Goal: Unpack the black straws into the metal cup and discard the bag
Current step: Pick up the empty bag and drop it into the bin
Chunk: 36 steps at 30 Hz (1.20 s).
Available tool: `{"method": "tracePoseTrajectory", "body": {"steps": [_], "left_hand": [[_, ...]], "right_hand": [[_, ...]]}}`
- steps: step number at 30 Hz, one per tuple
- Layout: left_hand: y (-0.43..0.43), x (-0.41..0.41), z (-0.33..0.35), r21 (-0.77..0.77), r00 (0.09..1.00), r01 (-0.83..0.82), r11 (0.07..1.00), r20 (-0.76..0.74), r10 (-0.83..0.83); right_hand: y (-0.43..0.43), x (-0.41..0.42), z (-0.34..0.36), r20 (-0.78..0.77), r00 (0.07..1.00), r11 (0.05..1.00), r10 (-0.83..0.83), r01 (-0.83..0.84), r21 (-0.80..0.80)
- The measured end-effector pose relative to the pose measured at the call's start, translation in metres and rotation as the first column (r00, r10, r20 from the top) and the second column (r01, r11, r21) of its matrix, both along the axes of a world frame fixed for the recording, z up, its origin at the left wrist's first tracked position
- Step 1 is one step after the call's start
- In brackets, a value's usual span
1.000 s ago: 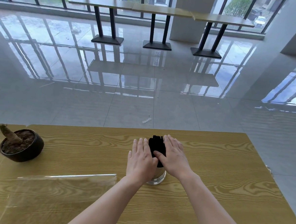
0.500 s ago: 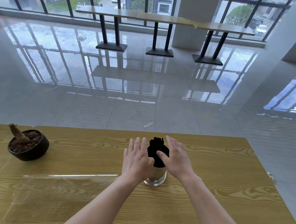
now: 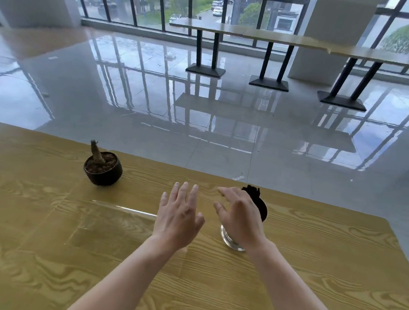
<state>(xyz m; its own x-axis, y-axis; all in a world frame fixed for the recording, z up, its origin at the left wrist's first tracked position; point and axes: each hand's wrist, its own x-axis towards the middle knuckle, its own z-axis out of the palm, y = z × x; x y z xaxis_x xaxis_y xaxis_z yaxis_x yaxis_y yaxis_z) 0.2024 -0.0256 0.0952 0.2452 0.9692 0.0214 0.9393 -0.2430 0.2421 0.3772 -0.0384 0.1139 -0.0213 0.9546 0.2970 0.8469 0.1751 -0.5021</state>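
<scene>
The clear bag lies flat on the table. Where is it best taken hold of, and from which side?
Probably pinch the clear bag at its bright far edge, coming from above with the left hand, which hovers over its right end. It lies flat, so only an edge offers something to pinch.

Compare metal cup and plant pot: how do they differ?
The metal cup is shiny and tall; the plant pot is dark and squat. The cup holds black straws, the pot soil and a bare stump. The right hand partly hides the cup; the pot stands clear. Both stand upright on the table.
</scene>
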Motion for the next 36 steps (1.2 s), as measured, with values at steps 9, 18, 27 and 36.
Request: {"method": "tracePoseTrajectory", "body": {"steps": [9, 18, 27, 36], "left_hand": [[-0.027, -0.116, -0.036, -0.130, 0.984, -0.175, 0.976, 0.005, 0.178], [-0.021, -0.221, -0.076, -0.227, 0.978, -0.204, 0.952, -0.095, 0.186], [-0.009, -0.263, -0.122, -0.286, 0.933, -0.361, 0.888, -0.115, 0.342], [0.025, -0.295, -0.147, -0.254, 0.867, -0.475, 0.842, -0.295, 0.401]], "right_hand": [[-0.010, -0.071, -0.053, -0.131, 0.989, 0.925, -0.073, 0.018, -0.380], [0.019, -0.132, -0.081, -0.034, 0.974, 0.807, -0.226, 0.167, -0.566], [0.053, -0.161, -0.115, 0.120, 0.956, 0.780, -0.267, 0.288, -0.555], [0.050, -0.133, -0.150, 0.370, 0.927, 0.753, -0.064, 0.288, -0.592]]}}
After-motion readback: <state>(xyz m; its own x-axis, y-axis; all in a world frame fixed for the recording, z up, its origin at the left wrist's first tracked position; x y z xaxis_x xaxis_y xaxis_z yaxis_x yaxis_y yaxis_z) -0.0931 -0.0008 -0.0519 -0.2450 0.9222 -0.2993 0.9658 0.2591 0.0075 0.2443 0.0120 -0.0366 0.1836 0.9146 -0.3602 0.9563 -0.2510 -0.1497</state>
